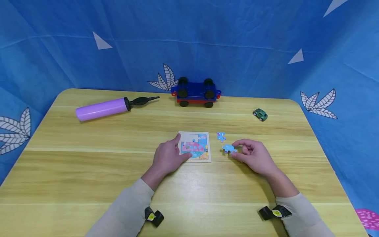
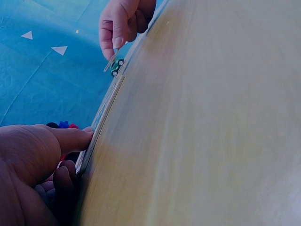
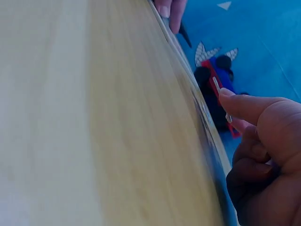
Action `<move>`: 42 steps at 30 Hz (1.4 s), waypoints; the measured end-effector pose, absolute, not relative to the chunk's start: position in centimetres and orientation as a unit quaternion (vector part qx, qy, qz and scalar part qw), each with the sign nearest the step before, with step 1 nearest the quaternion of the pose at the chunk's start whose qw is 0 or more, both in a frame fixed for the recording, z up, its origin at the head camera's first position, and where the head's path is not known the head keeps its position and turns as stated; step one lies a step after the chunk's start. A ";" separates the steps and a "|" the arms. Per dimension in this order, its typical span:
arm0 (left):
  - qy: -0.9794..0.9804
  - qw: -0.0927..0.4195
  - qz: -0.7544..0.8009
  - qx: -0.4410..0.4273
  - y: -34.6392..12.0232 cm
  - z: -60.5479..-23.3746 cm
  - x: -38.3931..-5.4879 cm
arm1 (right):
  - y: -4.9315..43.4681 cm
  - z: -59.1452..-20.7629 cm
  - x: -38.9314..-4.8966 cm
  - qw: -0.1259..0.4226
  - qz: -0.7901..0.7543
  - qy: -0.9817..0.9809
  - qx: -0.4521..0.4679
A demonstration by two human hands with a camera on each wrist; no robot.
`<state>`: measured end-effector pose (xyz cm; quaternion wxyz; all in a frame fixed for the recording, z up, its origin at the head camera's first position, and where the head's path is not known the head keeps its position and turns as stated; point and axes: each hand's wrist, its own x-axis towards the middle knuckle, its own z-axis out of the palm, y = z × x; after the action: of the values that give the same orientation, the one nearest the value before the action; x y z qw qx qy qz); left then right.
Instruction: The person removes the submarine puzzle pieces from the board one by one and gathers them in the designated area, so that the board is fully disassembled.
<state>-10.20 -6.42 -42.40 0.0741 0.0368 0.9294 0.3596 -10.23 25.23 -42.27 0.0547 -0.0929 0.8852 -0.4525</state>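
Light-blue jigsaw piece (image 1: 228, 148) hangs pinched in my right hand (image 1: 255, 157), beside the white-framed square puzzle board (image 1: 188, 136) my spread left hand (image 1: 167, 156) steadies; fitting seems underway, next calling for careful alignment.

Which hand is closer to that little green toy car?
Right: the right hand is on the person's side of the little green toy car, pinching a light-blue jigsaw piece; the left hand is farther off, leftward, holding the square white-bordered puzzle.
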 end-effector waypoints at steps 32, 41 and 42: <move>0.930 0.072 0.360 0.038 -6.4 -42.5 -10.3 | 28.1 -42.9 -15.3 0.043 -0.407 0.907 -0.097; 0.929 0.075 0.362 0.036 -6.4 -42.4 -10.3 | 28.0 -43.2 -15.7 0.056 -0.407 0.907 -0.089; 0.929 0.075 0.361 0.037 -6.4 -42.4 -10.2 | 28.0 -43.2 -15.7 0.056 -0.406 0.908 -0.089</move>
<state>-10.25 -6.42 -42.43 0.0754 0.0366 0.9286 0.3615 -15.67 28.03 -43.19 0.0558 -0.0889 0.9079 -0.4058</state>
